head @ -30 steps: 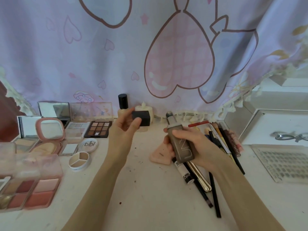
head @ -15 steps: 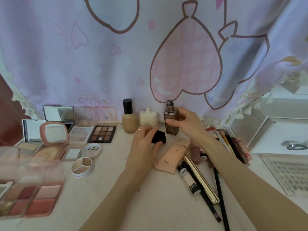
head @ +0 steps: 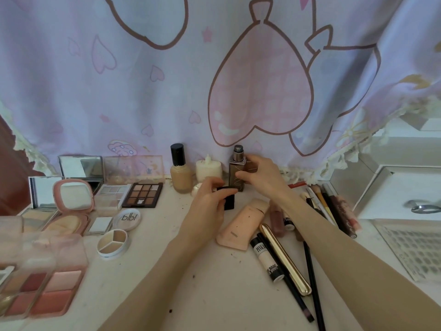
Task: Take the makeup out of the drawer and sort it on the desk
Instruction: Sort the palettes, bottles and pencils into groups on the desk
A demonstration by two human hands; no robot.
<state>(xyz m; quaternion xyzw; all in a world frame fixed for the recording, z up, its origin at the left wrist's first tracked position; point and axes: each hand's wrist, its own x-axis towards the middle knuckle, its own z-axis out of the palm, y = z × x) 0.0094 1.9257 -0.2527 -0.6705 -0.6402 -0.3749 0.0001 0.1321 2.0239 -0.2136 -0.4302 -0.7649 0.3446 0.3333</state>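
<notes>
A brown foundation bottle (head: 235, 173) with an uncapped pump top stands upright at the back of the desk (head: 202, 283), against the curtain. My right hand (head: 261, 174) grips its body from the right. My left hand (head: 210, 204) pinches a black square cap (head: 229, 201) just in front of and below that bottle. Left of it stand a cream jar (head: 208, 168) and a beige foundation bottle (head: 180, 174) with a black cap.
Palettes, compacts and mirrors (head: 71, 199) fill the desk's left side. A peach tube (head: 243, 223), a gold stick (head: 285, 258), pencils and brushes (head: 329, 206) lie at right. A white open drawer (head: 405, 187) sits far right, a lash tray (head: 412, 247) before it.
My right hand carried the brown bottle from mid-air to the back of the desk and stood it upright. My left hand lowered the black cap toward the desk.
</notes>
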